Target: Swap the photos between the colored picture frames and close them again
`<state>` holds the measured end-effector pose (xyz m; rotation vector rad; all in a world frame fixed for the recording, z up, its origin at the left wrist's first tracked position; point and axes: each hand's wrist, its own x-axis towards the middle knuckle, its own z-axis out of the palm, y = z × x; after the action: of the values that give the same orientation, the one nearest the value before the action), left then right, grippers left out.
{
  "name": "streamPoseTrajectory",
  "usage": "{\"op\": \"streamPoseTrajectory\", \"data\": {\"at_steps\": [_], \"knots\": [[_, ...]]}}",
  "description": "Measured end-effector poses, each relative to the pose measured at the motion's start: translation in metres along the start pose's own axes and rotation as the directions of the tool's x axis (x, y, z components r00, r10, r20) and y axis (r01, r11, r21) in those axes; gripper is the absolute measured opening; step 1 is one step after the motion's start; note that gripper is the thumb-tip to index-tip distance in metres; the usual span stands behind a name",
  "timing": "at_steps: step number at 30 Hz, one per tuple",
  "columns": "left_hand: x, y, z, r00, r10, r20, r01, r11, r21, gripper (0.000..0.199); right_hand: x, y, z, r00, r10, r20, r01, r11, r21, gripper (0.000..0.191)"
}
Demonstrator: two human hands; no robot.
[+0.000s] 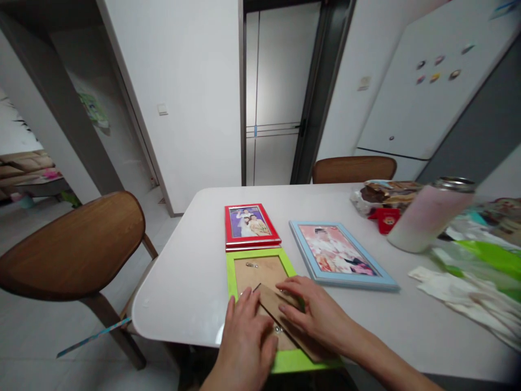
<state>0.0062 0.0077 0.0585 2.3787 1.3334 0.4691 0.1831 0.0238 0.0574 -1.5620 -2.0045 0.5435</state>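
Note:
A lime-green photo frame (234,274) lies face down at the table's near edge, its brown backing board (264,266) and a small metal hanger showing. Across the board, at a slant, is a brown stand flap (271,298). My right hand (315,312) has its fingers bent around the flap's edges; part of the grip is hidden. Resting on the lower left of the board, my left hand (246,339) has its fingers stretched out and holds nothing. Beyond the green frame lies a red photo frame (230,225), picture up. A light-blue photo frame (305,255) lies to the right.
On the right of the white table (183,271) stand a pink-and-white bottle (431,217), a red packet (386,220), snack bags (386,190), white cloth gloves (459,298) and a green plastic bag (488,260). Wooden chairs (73,244) are at the left and far side.

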Motion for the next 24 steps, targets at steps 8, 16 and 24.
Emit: {"op": "streamPoseTrajectory", "data": {"at_steps": [8, 16, 24], "knots": [[0.002, 0.018, -0.003, 0.984, 0.013, 0.178, -0.014, 1.0, 0.003, 0.041, -0.005, -0.001, 0.004, 1.0, 0.012, 0.019, -0.013, 0.999, 0.046, 0.032], [-0.006, -0.005, 0.008, 0.999, -0.002, -0.051, -0.008, 0.978, -0.209, 0.026, -0.008, 0.006, -0.001, 0.999, -0.031, 0.015, 0.03, 0.996, 0.08, 0.028], [-0.018, -0.028, -0.015, 0.942, -0.155, -0.297, 0.018, 0.909, -0.417, 0.031, -0.004, -0.01, 0.005, 0.992, -0.112, 0.062, 0.111, 0.994, 0.018, 0.024]]}}
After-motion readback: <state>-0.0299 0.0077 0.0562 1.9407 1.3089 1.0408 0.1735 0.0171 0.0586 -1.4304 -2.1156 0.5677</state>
